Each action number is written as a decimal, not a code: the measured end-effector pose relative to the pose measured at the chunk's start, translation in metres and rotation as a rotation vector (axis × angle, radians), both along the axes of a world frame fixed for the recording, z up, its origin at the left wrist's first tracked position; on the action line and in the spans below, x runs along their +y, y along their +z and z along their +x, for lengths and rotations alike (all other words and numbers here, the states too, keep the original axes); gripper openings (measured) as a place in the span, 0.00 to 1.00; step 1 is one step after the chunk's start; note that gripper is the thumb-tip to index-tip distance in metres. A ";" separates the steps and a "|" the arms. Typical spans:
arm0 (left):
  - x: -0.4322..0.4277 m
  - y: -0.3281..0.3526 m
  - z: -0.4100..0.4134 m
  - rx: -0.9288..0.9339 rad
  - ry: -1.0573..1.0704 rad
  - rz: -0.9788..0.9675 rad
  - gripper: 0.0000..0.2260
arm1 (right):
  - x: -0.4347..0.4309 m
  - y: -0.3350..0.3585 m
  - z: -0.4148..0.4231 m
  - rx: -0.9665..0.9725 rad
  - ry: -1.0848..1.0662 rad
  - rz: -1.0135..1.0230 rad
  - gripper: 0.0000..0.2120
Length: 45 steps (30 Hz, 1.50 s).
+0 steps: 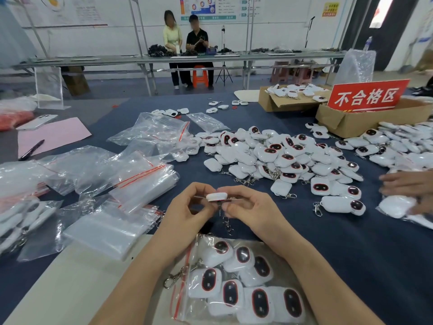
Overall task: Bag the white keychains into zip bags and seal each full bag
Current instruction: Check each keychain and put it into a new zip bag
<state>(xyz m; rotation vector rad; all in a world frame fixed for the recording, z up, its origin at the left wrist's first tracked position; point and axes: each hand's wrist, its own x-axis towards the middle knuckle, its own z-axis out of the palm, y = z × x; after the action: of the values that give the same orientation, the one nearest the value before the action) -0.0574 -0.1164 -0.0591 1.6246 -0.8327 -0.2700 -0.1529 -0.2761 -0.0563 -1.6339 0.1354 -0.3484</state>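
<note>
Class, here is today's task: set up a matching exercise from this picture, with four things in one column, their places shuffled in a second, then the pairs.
Things
1. pink sheet
2. red sign
3. zip bag holding keychains
4. single white keychain

Places
A. pinched between left hand and right hand
B. at the cardboard box, right
C. nearest the camera, at the picture's bottom
D. left, black pen lying on it

Pairs: 1-D, 2-B, 3-C, 4-A

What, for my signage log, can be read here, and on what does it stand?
"不合格区": white characters on the red sign standing in a cardboard box.
Wall posters: print too blurred to read.
Yellow notice on the wall: too small and blurred to read.
</note>
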 end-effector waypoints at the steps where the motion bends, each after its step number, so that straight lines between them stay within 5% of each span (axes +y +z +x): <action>1: 0.000 0.000 0.000 -0.001 0.008 0.000 0.12 | 0.000 0.000 0.000 -0.002 0.003 -0.023 0.14; 9: 0.000 -0.005 0.004 -0.004 0.004 -0.001 0.08 | 0.000 0.000 -0.002 -0.023 0.007 -0.073 0.13; 16: -0.001 -0.008 0.006 0.258 0.026 -0.163 0.10 | -0.001 -0.007 0.003 -0.040 -0.016 -0.101 0.13; 27: 0.007 0.002 0.001 0.271 0.090 -0.146 0.11 | 0.001 -0.002 0.003 -0.025 -0.060 -0.103 0.15; 31: 0.031 0.011 -0.005 0.140 0.180 0.014 0.11 | 0.003 0.013 -0.002 -0.027 -0.105 -0.185 0.21; 36: 0.080 0.019 -0.014 0.142 0.201 0.241 0.15 | 0.025 0.029 -0.007 0.067 0.120 -0.580 0.21; 40: 0.103 0.026 -0.026 0.215 0.128 0.344 0.07 | 0.048 0.032 -0.002 0.174 0.355 -0.912 0.24; 45: 0.105 0.031 -0.034 0.246 0.094 0.386 0.05 | 0.053 0.032 0.001 0.225 0.357 -1.091 0.17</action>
<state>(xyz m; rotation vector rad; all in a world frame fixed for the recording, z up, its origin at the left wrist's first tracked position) -0.0910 -0.0113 -0.0281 1.9347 -0.5349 -0.5798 -0.1516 -0.2228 -0.0240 -2.7201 -0.2247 0.0842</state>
